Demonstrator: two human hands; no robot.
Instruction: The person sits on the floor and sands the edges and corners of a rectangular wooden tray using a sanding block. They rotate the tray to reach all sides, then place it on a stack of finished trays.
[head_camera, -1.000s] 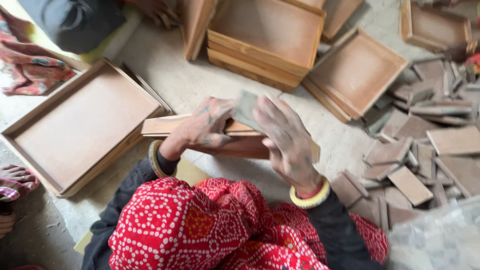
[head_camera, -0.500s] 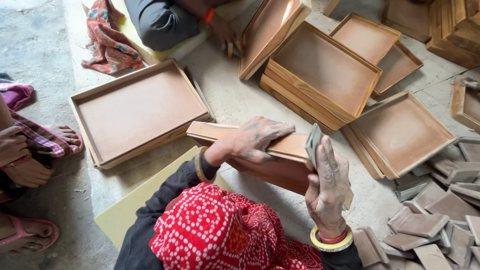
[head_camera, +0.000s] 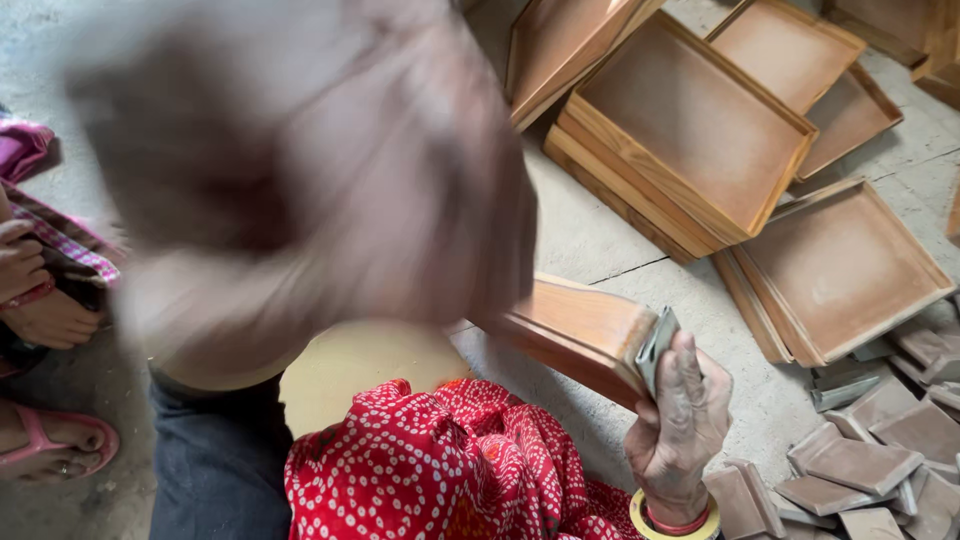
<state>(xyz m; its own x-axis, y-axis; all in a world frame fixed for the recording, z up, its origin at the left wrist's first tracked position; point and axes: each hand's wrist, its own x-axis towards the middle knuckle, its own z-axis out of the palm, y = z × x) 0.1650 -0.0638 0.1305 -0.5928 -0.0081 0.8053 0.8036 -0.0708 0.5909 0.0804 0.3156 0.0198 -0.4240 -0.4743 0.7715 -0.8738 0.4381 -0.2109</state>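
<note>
My right hand (head_camera: 685, 420), with a yellow and red bangle at the wrist, is closed around a small grey sanding pad (head_camera: 655, 345). It presses the pad against the right end of a wooden tray (head_camera: 580, 335) that stands on edge over my lap. A large motion-blurred shape, my left hand and forearm (head_camera: 300, 190), fills the upper left very close to the camera and covers the tray's left part. Its fingers cannot be made out. Red white-dotted cloth (head_camera: 430, 470) lies over my knees.
A stack of flat wooden trays (head_camera: 690, 130) lies on the concrete floor ahead, with one more tray (head_camera: 840, 270) at the right. Several small wooden tiles (head_camera: 870, 460) are piled at the lower right. Another person's bare foot (head_camera: 40, 300) and pink sandal (head_camera: 50, 440) are at the left edge.
My left hand has left the top of the tray and swung up close to the camera as a blur. My right hand with the pad has moved onto the tray's end.
</note>
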